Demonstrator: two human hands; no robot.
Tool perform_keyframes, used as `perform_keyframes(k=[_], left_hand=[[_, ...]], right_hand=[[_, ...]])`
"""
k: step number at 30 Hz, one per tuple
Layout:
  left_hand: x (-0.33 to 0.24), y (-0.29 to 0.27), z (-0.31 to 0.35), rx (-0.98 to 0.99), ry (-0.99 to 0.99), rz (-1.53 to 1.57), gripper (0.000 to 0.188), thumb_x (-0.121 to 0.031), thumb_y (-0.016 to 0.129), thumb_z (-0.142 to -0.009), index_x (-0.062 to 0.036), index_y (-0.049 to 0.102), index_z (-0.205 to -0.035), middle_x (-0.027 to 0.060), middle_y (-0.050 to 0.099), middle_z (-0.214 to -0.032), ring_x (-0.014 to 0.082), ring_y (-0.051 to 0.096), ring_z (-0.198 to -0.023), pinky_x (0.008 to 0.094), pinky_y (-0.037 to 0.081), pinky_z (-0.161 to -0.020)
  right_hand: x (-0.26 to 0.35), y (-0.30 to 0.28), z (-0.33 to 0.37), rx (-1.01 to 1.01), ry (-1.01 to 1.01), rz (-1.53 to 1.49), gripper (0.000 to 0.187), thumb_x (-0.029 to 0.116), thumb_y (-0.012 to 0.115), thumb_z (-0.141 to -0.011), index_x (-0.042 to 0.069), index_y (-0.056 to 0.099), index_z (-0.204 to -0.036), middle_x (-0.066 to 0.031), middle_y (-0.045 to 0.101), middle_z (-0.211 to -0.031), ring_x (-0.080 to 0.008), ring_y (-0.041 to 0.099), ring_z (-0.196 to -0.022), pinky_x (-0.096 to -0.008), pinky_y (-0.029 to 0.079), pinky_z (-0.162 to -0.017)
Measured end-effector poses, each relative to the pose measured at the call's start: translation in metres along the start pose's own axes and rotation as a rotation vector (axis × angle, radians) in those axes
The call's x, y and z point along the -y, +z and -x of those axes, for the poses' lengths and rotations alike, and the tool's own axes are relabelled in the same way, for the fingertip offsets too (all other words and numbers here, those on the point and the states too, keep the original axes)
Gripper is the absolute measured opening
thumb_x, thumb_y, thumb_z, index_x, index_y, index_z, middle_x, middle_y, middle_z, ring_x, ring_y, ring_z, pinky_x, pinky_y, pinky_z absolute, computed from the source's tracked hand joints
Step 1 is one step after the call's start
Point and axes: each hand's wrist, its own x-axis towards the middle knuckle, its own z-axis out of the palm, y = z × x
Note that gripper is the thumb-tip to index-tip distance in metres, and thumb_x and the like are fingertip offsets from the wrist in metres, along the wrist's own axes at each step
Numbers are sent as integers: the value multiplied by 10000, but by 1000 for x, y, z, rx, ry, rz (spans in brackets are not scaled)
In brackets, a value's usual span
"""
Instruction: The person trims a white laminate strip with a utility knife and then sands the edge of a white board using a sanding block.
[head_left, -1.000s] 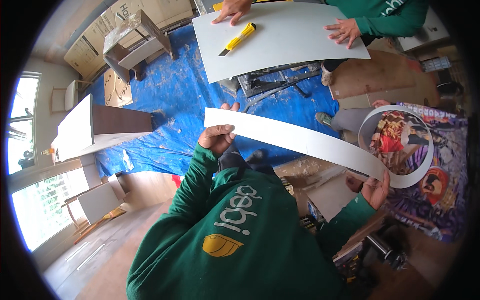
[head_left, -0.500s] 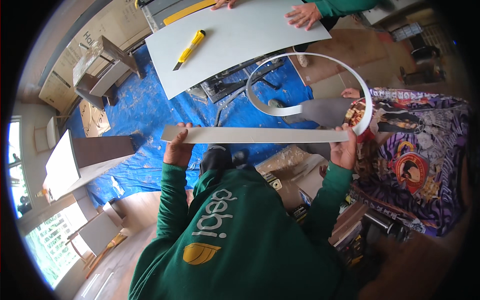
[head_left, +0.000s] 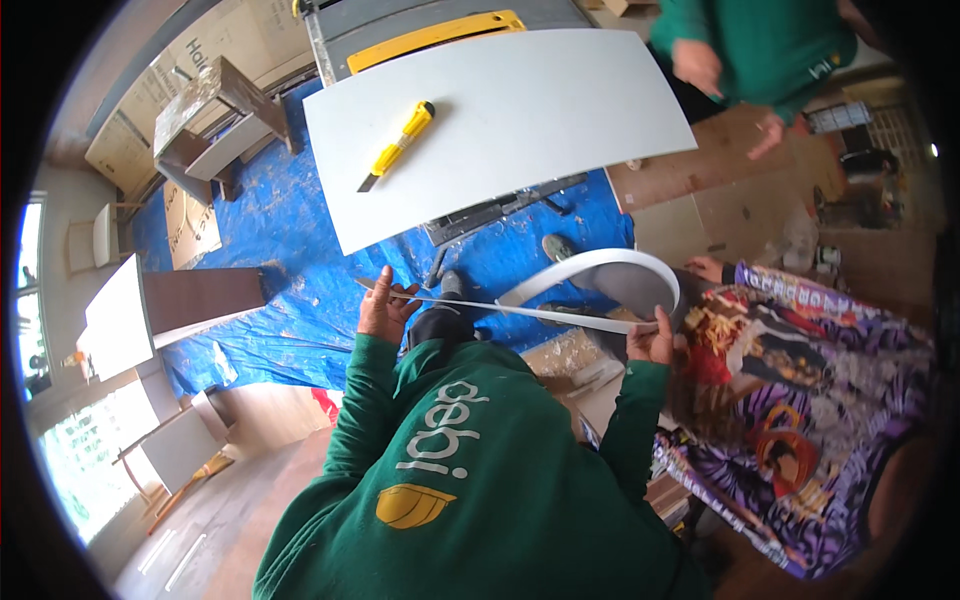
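A long white strip, like edge banding [head_left: 572,268], stretches between my hands, turned nearly edge-on. My left hand [head_left: 384,308] pinches one end between thumb and fingers. Further along, my right hand [head_left: 652,342] grips it, and beyond that hand the strip curls back in a loop towards the middle. Ahead of my hands lies a white panel [head_left: 540,120]. On the panel rests a yellow utility knife [head_left: 402,143] with its blade out. The strip hangs in the air, apart from the panel.
Under the panel is a grey machine with a yellow insert [head_left: 435,40]. A blue tarp [head_left: 300,300] covers the floor. One person in a green top [head_left: 750,50] stands far right; another in a purple patterned shirt [head_left: 770,400] is close on my right. Furniture pieces [head_left: 205,290] stand left.
The strip has turned from flat-on to nearly edge-on, and its loop has come lower and smaller. The person in green has lifted their hands off the panel. My view has shifted slightly.
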Motion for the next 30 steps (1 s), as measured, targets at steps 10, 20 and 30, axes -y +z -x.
perform_keyframes(k=[10, 20, 30], left_hand=[[6, 23, -13, -250, 206, 87, 685, -555, 546, -888, 12, 388, -1238, 155, 524, -1131, 332, 602, -1054, 488, 545, -805], [0, 24, -83, -464, 531, 287, 664, -574, 572, -864, -54, 488, -1269, 116, 573, -1206, 334, 575, -1069, 478, 509, -813], [-15, -11, -117, -647, 780, 326, 722, -159, 686, -866, -165, 225, -1421, 144, 606, -1111, 290, 621, -963, 500, 561, -765]], right_hand=[[13, 54, -107, 113, 208, 144, 135, 25, 461, -873, -80, 499, -947, -223, 620, -936, -443, 618, -952, -480, 585, -751], [-12, 120, -189, 158, 317, 29, 233, 132, 460, -919, -71, 477, -1032, -261, 584, -994, -463, 586, -968, -645, 486, -871], [30, 164, -230, 313, 104, 138, 424, 157, 462, -895, -57, 307, -1226, -286, 520, -1097, -469, 586, -950, -686, 491, -850]])
